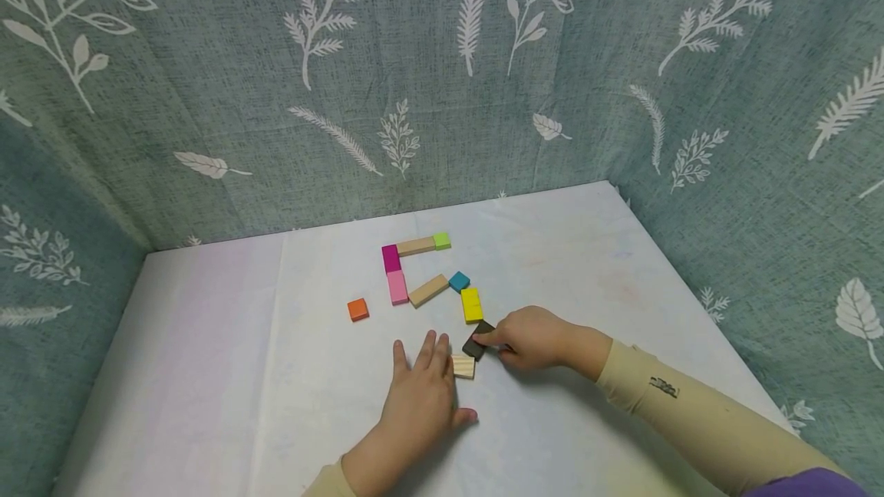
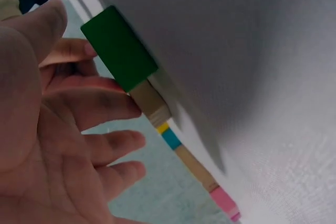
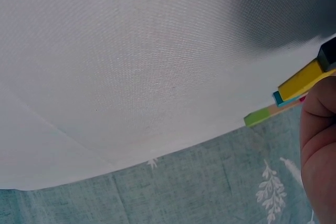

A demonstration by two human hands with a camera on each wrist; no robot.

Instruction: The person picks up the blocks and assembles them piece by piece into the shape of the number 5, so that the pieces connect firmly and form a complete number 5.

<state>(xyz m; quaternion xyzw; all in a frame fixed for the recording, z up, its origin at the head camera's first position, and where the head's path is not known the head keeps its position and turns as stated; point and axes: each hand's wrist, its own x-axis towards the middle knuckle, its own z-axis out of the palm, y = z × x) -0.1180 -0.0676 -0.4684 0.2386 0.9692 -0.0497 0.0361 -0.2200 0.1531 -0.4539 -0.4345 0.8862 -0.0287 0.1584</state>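
My left hand [image 1: 421, 393] is spread flat above the table, index finger beside a pale wooden block [image 1: 464, 366]. Its fingers [image 2: 113, 103] are straight in the left wrist view. My right hand [image 1: 532, 336] presses its extended index finger on a dark block [image 1: 476, 345], the other fingers curled. A black block [image 3: 329, 52] shows above that hand in the right wrist view. The left wrist view has a green block [image 2: 119, 48] close by; whether it is the dark one I cannot tell. A yellow block [image 1: 472, 305] lies just beyond the dark block.
The row continues with a teal block [image 1: 459, 281], a wooden block [image 1: 429, 291], a pink block [image 1: 397, 287], a magenta block [image 1: 390, 258], another wooden block [image 1: 416, 246] and a lime block [image 1: 442, 241]. An orange block [image 1: 357, 309] lies apart. Leaf-patterned curtain [image 1: 428, 136] surrounds the white table.
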